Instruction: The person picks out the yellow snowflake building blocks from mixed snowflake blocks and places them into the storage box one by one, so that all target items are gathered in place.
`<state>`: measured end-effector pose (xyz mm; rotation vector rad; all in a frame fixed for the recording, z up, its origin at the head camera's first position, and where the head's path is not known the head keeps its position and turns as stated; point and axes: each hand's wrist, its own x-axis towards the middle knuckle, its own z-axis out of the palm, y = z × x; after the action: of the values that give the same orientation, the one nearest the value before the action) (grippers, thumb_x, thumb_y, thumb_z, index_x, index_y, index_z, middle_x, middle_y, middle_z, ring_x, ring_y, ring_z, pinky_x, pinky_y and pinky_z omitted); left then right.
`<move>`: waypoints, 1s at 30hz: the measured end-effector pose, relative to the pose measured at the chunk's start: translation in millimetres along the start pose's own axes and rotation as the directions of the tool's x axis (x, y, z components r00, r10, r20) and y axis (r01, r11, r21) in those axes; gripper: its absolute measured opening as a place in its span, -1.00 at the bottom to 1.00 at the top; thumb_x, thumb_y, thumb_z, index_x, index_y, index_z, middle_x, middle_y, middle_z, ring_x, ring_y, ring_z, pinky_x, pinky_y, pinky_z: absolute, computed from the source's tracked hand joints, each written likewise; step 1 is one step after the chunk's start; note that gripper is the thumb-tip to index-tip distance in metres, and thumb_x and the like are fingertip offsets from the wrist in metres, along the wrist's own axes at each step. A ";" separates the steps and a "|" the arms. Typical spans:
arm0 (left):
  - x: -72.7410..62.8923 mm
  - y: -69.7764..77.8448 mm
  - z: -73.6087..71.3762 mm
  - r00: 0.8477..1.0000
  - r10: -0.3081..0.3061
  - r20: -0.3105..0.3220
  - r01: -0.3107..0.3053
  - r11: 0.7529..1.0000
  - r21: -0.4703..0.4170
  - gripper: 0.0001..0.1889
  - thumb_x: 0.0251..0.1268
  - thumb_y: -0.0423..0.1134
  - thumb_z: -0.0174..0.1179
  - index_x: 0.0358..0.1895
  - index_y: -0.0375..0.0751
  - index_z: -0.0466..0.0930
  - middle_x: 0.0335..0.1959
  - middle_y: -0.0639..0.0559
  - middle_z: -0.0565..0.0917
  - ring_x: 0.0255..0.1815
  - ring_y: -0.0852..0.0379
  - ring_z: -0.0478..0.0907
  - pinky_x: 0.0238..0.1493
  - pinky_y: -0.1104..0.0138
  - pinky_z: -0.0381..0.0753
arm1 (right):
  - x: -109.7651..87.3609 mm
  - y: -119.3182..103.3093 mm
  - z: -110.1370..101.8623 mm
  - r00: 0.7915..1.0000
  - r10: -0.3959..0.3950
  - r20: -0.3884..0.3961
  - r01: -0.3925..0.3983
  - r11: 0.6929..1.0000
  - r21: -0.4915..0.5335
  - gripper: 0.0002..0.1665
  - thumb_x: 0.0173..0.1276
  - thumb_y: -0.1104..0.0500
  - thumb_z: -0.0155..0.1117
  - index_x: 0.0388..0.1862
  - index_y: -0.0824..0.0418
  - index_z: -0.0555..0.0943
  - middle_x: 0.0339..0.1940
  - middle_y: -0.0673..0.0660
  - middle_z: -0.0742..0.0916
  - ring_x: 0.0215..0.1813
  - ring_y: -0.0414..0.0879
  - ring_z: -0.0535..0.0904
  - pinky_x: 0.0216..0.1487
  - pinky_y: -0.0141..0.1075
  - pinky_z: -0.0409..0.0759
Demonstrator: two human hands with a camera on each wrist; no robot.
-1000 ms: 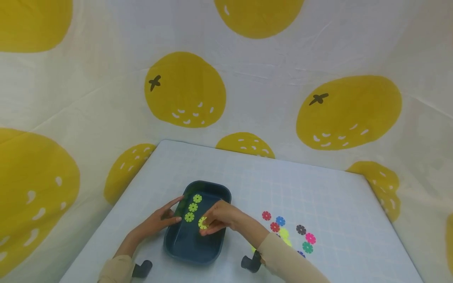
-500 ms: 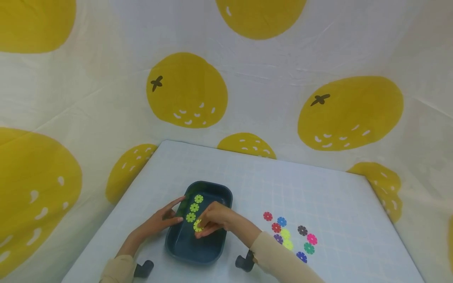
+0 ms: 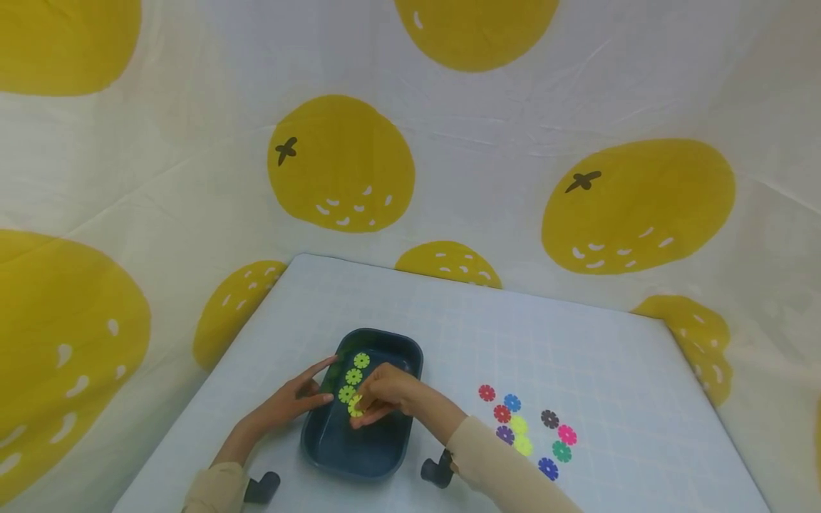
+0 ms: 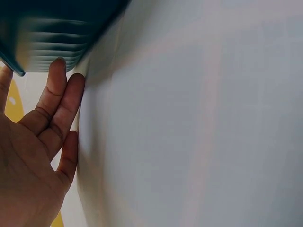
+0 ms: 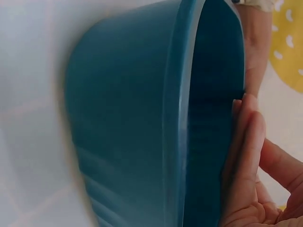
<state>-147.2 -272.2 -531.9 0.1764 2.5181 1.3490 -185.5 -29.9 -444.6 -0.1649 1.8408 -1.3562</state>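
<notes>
A dark blue tray [image 3: 359,450] lies on the white table, left of centre in the head view. My left hand [image 3: 287,401] rests at its left side, thumb and forefinger touching the rim; in the left wrist view the other fingers [image 4: 57,92] lie fairly straight beside the ribbed outer wall. Over the tray my right hand [image 3: 390,390] pinches a yellow notched plastic disc [image 3: 354,407]. That disc is at the near end of a slanting row of several more yellow discs [image 3: 353,376] on the tray floor. In the right wrist view the disc is hidden.
Right of the tray lie loose discs: red [image 3: 502,413], light blue [image 3: 512,402], yellow [image 3: 522,445], purple [image 3: 505,434], black [image 3: 549,419], pink [image 3: 567,434], green [image 3: 561,451] and dark blue [image 3: 548,469]. A lemon-patterned cloth [image 3: 474,185] hangs behind the table.
My right hand has moved left and slightly toward the row, bringing the pinched yellow disc up to the row's near end. The left hand stays at the tray's rim.
</notes>
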 end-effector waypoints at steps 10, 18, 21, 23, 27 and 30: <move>-3.0 0.2 -1.2 1.000 0.029 0.013 -0.029 0.999 -0.016 -0.23 0.36 0.01 0.25 0.56 0.31 0.08 -0.19 -0.03 0.54 -0.10 0.03 0.45 -0.06 0.11 0.43 | 9.6 -2.9 2.1 0.999 0.003 0.049 -0.001 0.999 -0.042 -0.90 0.26 0.45 0.28 -0.31 0.39 0.72 -0.48 0.35 0.77 -0.45 0.04 0.77 -0.52 -0.36 0.63; -3.3 1.5 -1.6 1.000 0.020 0.006 -0.020 1.000 -0.013 -0.23 0.34 0.04 0.26 0.55 0.34 0.08 -0.16 -0.01 0.55 -0.03 0.03 0.46 -0.01 0.08 0.46 | 15.5 -7.6 2.0 0.996 -0.005 0.092 0.011 0.998 -0.064 -0.86 0.25 0.46 0.26 -0.31 0.38 0.74 -0.48 0.33 0.77 -0.54 -0.07 0.73 -0.52 -0.37 0.63; -2.7 1.4 -1.2 1.000 0.013 0.000 -0.013 1.000 -0.006 -0.22 0.32 0.06 0.28 0.54 0.36 0.09 -0.15 0.00 0.56 -0.02 0.04 0.46 0.00 0.07 0.46 | 20.0 -9.6 2.3 0.995 -0.003 0.103 0.010 0.997 -0.072 -0.86 0.28 0.45 0.23 -0.34 0.40 0.73 -0.48 0.33 0.77 -0.54 -0.07 0.73 -0.51 -0.37 0.63; -2.4 0.7 -1.0 1.000 0.015 0.000 -0.015 1.000 -0.003 -0.22 0.32 0.07 0.27 0.54 0.36 0.09 -0.16 0.00 0.56 -0.02 0.04 0.46 -0.01 0.08 0.45 | 23.4 -11.1 2.6 0.994 0.000 0.112 0.008 0.997 -0.074 -0.84 0.30 0.45 0.20 -0.36 0.40 0.72 -0.48 0.34 0.77 -0.54 -0.07 0.73 -0.52 -0.37 0.63; -2.3 -0.4 -0.9 1.000 0.028 0.008 -0.028 1.000 -0.001 -0.22 0.33 0.07 0.26 0.55 0.33 0.07 -0.17 0.00 0.55 -0.03 0.03 0.46 -0.01 0.09 0.44 | 30.6 -12.7 2.3 0.992 0.016 0.127 -0.005 0.996 -0.087 -0.83 0.30 0.45 0.19 -0.35 0.37 0.73 -0.47 0.34 0.77 -0.55 -0.09 0.73 -0.52 -0.38 0.62; -2.4 -0.6 -0.9 0.999 0.031 0.011 -0.031 1.000 -0.004 -0.22 0.34 0.08 0.25 0.56 0.33 0.06 -0.17 0.00 0.55 -0.04 0.02 0.46 -0.01 0.08 0.43 | 35.5 -12.7 1.1 0.990 0.030 0.136 -0.018 0.996 -0.089 -0.84 0.31 0.45 0.20 -0.34 0.37 0.72 -0.46 0.35 0.77 -0.56 -0.10 0.72 -0.53 -0.39 0.62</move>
<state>-145.2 -273.8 -531.5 0.2228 2.5132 1.3609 -212.3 -55.1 -452.9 -0.2739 1.7812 -1.2179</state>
